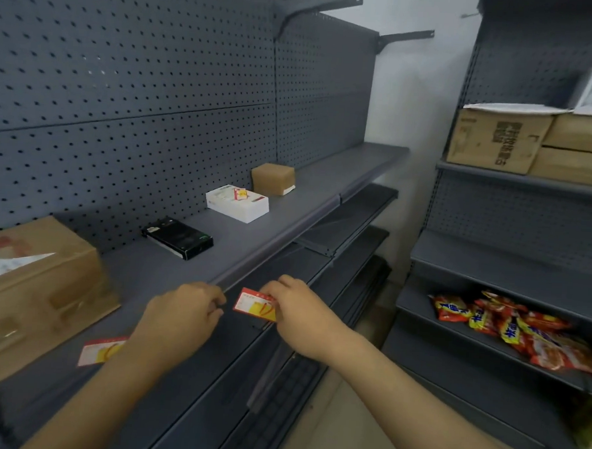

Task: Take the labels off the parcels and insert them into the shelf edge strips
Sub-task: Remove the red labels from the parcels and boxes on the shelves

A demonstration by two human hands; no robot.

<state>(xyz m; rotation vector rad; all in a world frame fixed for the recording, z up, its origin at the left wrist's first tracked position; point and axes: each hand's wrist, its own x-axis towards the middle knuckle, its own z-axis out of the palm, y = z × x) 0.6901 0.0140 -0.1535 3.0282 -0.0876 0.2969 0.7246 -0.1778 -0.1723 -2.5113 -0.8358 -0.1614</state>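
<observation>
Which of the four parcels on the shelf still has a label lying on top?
The white box, third along, between the black box and the small brown parcel; a red-and-yellow label lies on its top.

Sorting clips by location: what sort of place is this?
Probably a small shop or its stockroom: grey pegboard shelving, snack packets on a shelf at the right, and a red price label held in the right hand at the shelf edge.
</observation>
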